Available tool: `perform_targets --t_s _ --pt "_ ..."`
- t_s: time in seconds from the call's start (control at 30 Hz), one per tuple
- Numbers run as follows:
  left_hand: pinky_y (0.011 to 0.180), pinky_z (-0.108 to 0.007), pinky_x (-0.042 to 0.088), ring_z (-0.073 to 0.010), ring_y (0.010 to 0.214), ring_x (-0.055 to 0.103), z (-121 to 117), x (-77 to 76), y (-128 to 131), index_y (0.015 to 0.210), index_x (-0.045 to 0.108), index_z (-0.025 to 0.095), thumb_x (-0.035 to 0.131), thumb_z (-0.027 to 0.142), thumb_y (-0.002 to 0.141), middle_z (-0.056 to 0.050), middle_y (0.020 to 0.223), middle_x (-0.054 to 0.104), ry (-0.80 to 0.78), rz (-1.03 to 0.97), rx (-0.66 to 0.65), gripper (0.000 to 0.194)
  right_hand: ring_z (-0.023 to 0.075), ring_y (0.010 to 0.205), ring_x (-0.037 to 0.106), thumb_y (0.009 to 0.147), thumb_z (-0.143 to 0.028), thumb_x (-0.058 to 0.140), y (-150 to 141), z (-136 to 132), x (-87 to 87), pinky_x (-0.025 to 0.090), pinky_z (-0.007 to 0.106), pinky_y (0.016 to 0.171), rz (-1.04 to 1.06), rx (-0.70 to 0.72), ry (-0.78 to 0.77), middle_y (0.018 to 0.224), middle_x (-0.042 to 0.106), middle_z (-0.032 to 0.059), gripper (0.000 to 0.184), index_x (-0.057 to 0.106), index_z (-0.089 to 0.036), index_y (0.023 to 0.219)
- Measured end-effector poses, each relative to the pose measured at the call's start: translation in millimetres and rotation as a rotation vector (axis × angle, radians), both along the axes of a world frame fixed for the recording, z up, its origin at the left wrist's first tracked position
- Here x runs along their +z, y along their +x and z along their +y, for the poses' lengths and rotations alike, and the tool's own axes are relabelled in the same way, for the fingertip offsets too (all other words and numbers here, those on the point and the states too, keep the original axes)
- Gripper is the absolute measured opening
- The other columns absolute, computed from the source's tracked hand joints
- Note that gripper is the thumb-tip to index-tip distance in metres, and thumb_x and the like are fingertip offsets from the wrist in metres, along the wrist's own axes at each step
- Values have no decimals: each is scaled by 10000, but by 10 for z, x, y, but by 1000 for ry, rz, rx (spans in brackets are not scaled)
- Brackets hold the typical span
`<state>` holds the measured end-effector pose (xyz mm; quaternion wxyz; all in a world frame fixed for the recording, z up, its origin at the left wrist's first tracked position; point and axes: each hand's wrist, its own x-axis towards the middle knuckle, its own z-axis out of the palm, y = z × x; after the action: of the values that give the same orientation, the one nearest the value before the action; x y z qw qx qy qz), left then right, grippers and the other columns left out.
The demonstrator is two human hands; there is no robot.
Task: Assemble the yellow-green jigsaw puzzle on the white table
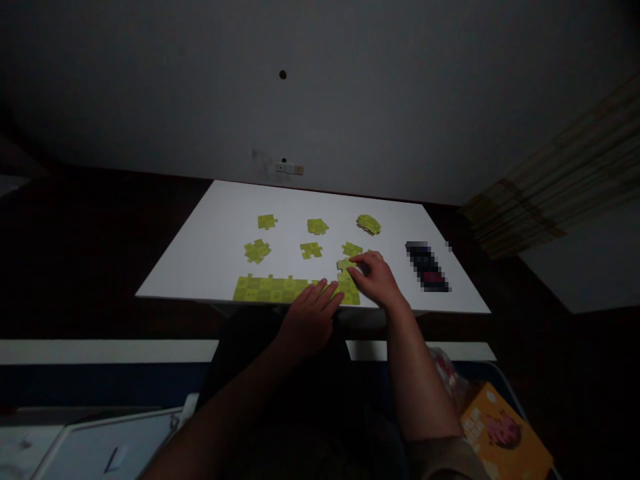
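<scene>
My right hand (375, 280) has its fingertips on a yellow-green jigsaw piece (345, 265) at the right end of a joined strip of puzzle pieces (265, 290). That strip lies along the near edge of a white table (210, 240). My left hand (313, 319) rests beside the strip's right end, with spread fingers touching the pieces there. Several loose clusters of pieces lie farther back, including one (267, 221), another (311, 250) and a thicker stack (369, 224). A further cluster (352, 249) sits just beyond my right fingers.
A dark, pixelated flat object (427, 267) lies on the table's right side. An orange printed box (503, 430) sits low at right beside a plastic bag (447, 377). A wall socket plate (289, 169) and a striped curtain (550, 193) stand beyond the table.
</scene>
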<state>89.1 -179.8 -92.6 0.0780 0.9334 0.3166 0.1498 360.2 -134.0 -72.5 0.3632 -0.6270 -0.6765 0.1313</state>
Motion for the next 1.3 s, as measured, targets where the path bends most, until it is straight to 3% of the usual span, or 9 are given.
perform_targets --t_s 0.2,0.5,0.57,0.67,0.77,0.87,1.03,1.17,1.3 --pt "1408 -593 370 -359 1755 359 0 -22 -1 1712 516 199 607 224 1055 -123 1864 447 9 -14 2 664 359 1118 658 966 -410 757 7 26 -13 531 561 1086 -22 47 30 1028 788 105 212 837 -265 1098" --pt "1399 -594 377 -368 1744 378 -4 12 3 1705 521 187 601 232 1062 -126 1858 456 3 -22 -2 649 362 1217 659 983 -393 740 -1 17 -29 476 567 1178 -70 70 52 1159 807 108 170 812 -274 1080" --pt "1405 -589 363 -362 1750 368 -4 4 3 1714 511 193 602 232 1059 -121 1866 444 0 -20 1 662 363 1204 656 1027 -411 677 3 39 -34 487 564 1165 -75 16 53 1162 809 118 206 808 -266 1093" --pt "1410 -582 353 -362 1754 360 0 -13 3 1721 504 194 613 239 1055 -121 1876 429 -4 -16 -3 677 390 1256 620 1067 -441 577 42 129 -75 471 600 1189 -107 -185 66 1262 784 172 351 799 -219 1226" --pt "1413 -579 344 -353 1760 346 5 -22 3 1720 506 202 613 245 1056 -117 1878 425 -6 -9 0 674 473 1372 534 1021 -540 651 92 258 -137 407 711 1222 -204 -327 10 1448 704 248 510 772 -178 1360" --pt "1408 -580 346 -345 1761 344 3 -22 3 1714 515 212 609 233 1049 -116 1873 436 -2 -12 7 672 524 1429 476 967 -584 747 123 386 -184 387 767 1207 -239 -342 -72 1534 652 255 540 786 -215 1359" --pt "1402 -573 350 -357 1749 370 -1 -17 -1 1716 513 203 605 258 1064 -117 1871 440 4 -30 1 660 491 1415 517 905 -476 795 161 523 -224 416 716 1207 -171 -332 -146 1457 690 215 380 805 -236 1200" --pt "1403 -584 345 -358 1755 356 6 -25 -4 1734 490 200 627 258 1051 -131 1875 429 5 -15 -6 699 445 1357 575 842 -480 821 181 516 -193 447 675 1196 -74 -337 -101 1318 746 189 348 774 -249 1098" --pt "1401 -587 349 -347 1759 342 8 -28 -5 1738 482 213 631 245 1035 -126 1874 430 4 -13 -1 720 359 1092 704 879 -513 748 122 485 -83 533 595 1112 101 -302 7 1071 803 117 332 781 -248 1076"
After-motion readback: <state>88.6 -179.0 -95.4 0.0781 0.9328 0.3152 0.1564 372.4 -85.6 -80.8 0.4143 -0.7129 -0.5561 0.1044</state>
